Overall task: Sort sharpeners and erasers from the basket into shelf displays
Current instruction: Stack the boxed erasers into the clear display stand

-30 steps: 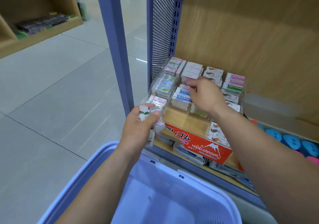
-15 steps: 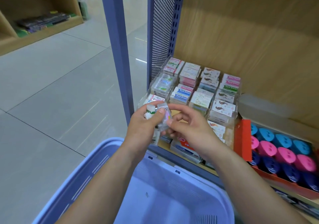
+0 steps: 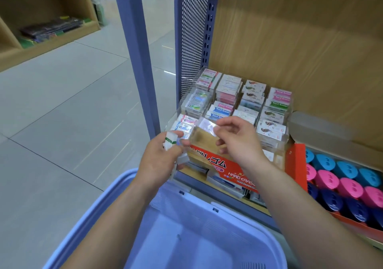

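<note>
My left hand (image 3: 159,161) grips a small bundle of erasers (image 3: 171,140), the top one white with a green band, just above the far rim of the lilac basket (image 3: 97,208). My right hand (image 3: 238,142) pinches one pale wrapped eraser (image 3: 207,126) between thumb and fingertips. It holds it over an empty front compartment of the clear tiered eraser display (image 3: 278,111) on the shelf. The other compartments hold stacked erasers. To the right, an orange box (image 3: 295,165) holds round blue, pink and navy sharpeners (image 3: 344,183).
A blue-violet upright post (image 3: 134,61) and a perforated side panel (image 3: 192,41) bound the shelf on the left. A wooden back panel rises behind the display. Grey tiled floor lies to the left, with another wooden shelf unit (image 3: 51,41) beyond it.
My right hand left the display, met my left hand, took one eraser from the bundle, and now holds it up at the display's front row. The view shifted right, showing the sharpener box.
</note>
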### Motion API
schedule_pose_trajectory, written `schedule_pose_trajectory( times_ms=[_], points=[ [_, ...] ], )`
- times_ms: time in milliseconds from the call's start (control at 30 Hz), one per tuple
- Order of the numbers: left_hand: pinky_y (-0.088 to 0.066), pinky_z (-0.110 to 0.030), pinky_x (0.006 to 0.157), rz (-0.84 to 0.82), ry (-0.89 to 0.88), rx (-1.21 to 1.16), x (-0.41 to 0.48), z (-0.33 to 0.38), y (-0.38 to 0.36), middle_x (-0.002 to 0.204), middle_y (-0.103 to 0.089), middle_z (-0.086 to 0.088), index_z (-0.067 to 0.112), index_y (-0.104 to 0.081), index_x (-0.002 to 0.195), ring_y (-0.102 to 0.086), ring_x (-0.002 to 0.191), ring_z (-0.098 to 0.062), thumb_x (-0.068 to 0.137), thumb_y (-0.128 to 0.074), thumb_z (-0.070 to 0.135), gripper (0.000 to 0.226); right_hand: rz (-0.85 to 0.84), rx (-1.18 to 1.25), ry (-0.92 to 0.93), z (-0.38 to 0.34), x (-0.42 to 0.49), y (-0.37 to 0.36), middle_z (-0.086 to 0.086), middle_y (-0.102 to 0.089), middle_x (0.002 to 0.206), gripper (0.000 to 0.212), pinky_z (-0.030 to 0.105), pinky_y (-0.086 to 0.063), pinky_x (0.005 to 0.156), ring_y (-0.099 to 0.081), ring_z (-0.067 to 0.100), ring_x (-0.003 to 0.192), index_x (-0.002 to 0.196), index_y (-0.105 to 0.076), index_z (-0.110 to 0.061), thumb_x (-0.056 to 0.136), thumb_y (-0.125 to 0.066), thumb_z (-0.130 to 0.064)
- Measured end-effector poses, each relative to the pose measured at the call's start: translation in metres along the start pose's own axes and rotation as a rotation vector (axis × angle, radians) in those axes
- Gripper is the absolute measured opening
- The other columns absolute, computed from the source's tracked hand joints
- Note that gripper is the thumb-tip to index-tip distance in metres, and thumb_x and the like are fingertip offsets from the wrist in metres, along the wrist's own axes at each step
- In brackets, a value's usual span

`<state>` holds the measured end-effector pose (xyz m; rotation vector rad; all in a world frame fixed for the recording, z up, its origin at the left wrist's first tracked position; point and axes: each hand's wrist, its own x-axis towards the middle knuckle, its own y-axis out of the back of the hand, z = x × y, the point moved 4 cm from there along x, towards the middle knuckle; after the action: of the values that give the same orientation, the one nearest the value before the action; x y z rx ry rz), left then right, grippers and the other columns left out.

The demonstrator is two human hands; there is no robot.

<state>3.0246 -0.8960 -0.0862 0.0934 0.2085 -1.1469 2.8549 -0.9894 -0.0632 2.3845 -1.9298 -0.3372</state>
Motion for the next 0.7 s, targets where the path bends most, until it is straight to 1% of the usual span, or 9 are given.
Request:
schedule_pose_trajectory(
  times_ms=[67,133,233,300,367,433,500,600,700],
  points=[
    [-0.060,-0.048,0.076,0.019,-0.003,-0.006,-0.001,-0.001,0.015,0.105,-0.075,-0.004,0.025,-0.068,0.104,-0.067,0.075,-0.019,0.093,-0.070,0.018,0.013,0.010,-0.166,0.141,-0.009,0.018,-0.020,-0.008,-0.067,0.085,0.012,0.036,-0.056,0.068,-0.067,0.015,0.072,0.095,-0.070,-0.027,0.093,-0.068,-0.015],
    [-0.060,-0.048,0.078,0.038,0.003,-0.009,-0.001,-0.003,0.028,0.107,-0.076,-0.003,0.019,-0.062,0.109,-0.068,0.078,-0.018,0.094,-0.068,0.015,0.016,-0.025,-0.362,0.236,-0.013,0.032,-0.044,-0.014,-0.067,0.083,0.011,0.031,-0.053,0.075,-0.065,0.008,0.078,0.096,-0.072,-0.031,0.092,-0.068,-0.021],
    [-0.059,-0.037,0.070,0.038,0.017,-0.022,-0.001,-0.006,0.040,0.107,-0.076,0.002,0.014,-0.057,0.112,-0.067,0.079,-0.018,0.095,-0.067,0.013,0.020,-0.148,-0.580,0.268,-0.001,0.038,-0.068,-0.015,-0.066,0.078,0.015,0.028,-0.048,0.073,-0.061,0.004,0.074,0.102,-0.075,-0.029,0.091,-0.066,-0.023],
    [-0.058,-0.027,0.060,0.030,0.023,-0.017,-0.001,-0.008,0.045,0.101,-0.077,0.006,0.010,-0.056,0.115,-0.066,0.075,-0.016,0.095,-0.066,0.012,0.022,-0.175,-0.703,0.315,0.003,0.036,-0.070,-0.012,-0.065,0.092,0.018,0.029,-0.048,0.081,-0.061,0.008,0.083,0.107,-0.076,-0.028,0.091,-0.066,-0.027],
    [-0.055,-0.023,0.056,0.029,0.021,0.005,-0.001,-0.010,0.048,0.087,-0.076,0.010,0.010,-0.058,0.115,-0.066,0.072,-0.016,0.094,-0.067,0.009,0.023,-0.178,-0.763,0.337,0.002,0.030,-0.067,-0.006,-0.056,0.106,0.022,0.030,-0.046,0.091,-0.057,0.009,0.094,0.113,-0.075,-0.027,0.094,-0.064,-0.030],
    [-0.056,-0.024,0.057,0.018,0.019,-0.001,-0.003,-0.009,0.048,0.085,-0.076,0.007,0.011,-0.061,0.112,-0.066,0.071,-0.017,0.093,-0.067,0.006,0.020,-0.136,-0.718,0.359,-0.008,0.020,-0.062,-0.009,-0.050,0.105,0.022,0.031,-0.047,0.089,-0.055,0.004,0.088,0.114,-0.074,-0.027,0.096,-0.062,-0.030],
    [-0.058,-0.026,0.061,0.005,0.012,0.022,-0.003,-0.008,0.046,0.095,-0.077,0.000,0.013,-0.063,0.109,-0.067,0.073,-0.015,0.093,-0.068,0.006,0.018,-0.113,-0.632,0.407,-0.022,0.004,-0.065,-0.016,-0.056,0.095,0.013,0.024,-0.046,0.076,-0.054,0.000,0.077,0.101,-0.075,-0.029,0.095,-0.065,-0.029],
    [-0.061,-0.032,0.065,-0.007,-0.005,0.071,-0.004,-0.007,0.040,0.090,-0.073,-0.003,0.014,-0.064,0.110,-0.068,0.073,-0.013,0.090,-0.070,0.007,0.021,-0.313,-0.340,0.312,-0.034,-0.019,-0.082,-0.009,-0.071,0.080,0.006,0.015,-0.047,0.068,-0.062,0.001,0.070,0.092,-0.077,-0.022,0.090,-0.073,-0.025],
    [-0.058,-0.030,0.063,-0.048,-0.026,0.103,-0.006,-0.005,0.033,0.085,-0.069,-0.004,0.014,-0.066,0.112,-0.068,0.069,-0.009,0.090,-0.070,0.010,0.023,-0.376,-0.266,0.209,-0.032,-0.022,-0.089,-0.005,-0.070,0.074,0.015,0.021,-0.053,0.069,-0.065,0.007,0.067,0.099,-0.075,-0.018,0.086,-0.080,-0.023]
  ],
)
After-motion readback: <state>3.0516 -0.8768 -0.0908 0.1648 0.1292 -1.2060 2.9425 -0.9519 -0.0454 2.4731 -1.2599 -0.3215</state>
